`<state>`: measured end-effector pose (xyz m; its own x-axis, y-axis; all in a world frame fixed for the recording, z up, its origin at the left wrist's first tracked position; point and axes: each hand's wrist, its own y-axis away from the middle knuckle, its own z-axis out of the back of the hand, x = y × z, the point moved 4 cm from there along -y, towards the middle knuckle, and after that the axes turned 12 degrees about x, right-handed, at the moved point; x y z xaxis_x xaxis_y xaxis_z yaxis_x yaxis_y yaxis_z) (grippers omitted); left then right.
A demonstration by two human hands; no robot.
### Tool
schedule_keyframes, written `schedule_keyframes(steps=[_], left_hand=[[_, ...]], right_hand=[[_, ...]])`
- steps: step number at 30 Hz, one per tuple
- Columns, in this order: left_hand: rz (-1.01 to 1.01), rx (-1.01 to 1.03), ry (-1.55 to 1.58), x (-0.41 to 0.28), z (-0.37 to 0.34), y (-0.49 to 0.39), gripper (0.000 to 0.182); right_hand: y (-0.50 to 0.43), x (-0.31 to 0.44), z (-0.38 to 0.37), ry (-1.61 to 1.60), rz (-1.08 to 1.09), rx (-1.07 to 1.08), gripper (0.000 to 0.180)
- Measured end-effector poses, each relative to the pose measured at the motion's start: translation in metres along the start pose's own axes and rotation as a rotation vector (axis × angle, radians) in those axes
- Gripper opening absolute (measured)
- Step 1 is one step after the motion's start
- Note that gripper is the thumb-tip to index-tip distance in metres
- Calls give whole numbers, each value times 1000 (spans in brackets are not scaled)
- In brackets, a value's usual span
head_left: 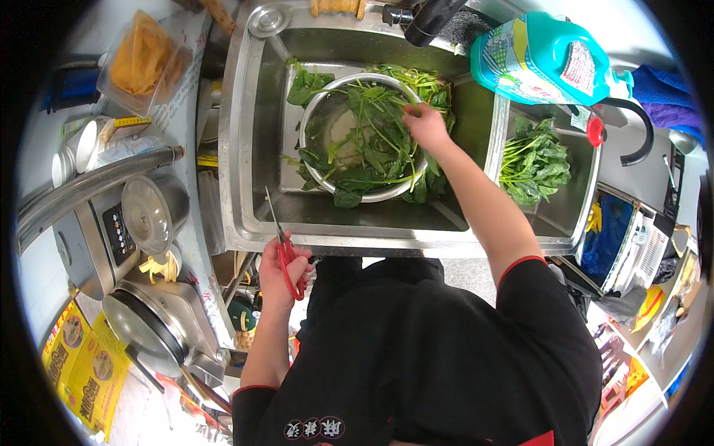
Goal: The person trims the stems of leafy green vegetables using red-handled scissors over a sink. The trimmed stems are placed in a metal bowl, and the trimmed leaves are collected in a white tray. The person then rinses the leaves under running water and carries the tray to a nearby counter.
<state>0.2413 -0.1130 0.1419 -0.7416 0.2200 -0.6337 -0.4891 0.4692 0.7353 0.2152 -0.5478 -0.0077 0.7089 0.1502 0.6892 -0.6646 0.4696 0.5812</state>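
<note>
My left hand grips a pair of red-handled scissors just in front of the sink's front rim, blades pointing away from me. Over the right side of a round metal basin, my right hand pinches the stems of some leafy greens. The basin stands in the large compartment of a stainless steel sink. Leaves and stems hang over its rim, and water seems to lie inside. More greens rest in the sink behind and beside the basin. Another bunch of leafy greens fills the smaller compartment at right.
A black faucet reaches over the sink's back edge. A large teal jug stands at the back right, above the divider. On the left counter are a metal bowl, a plastic tub and a round lidded cooker.
</note>
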Motion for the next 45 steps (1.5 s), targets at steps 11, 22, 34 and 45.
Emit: schedule_keyframes(steps=[11,22,34,45], left_hand=[[22,-71,41,8,11,22,58],[-40,87,46,-6,-24,0,60],[-57,165,6,-17,-46,-6,59],[-87,346,-336,-50,-93,-30,65]], right_hand=[[-14,15,-62,130,-82,282,28],[93,83,46,-727,0,345,29],[129,78,60,-988,55,277,27],[134,79,38,-778,291,271,23]])
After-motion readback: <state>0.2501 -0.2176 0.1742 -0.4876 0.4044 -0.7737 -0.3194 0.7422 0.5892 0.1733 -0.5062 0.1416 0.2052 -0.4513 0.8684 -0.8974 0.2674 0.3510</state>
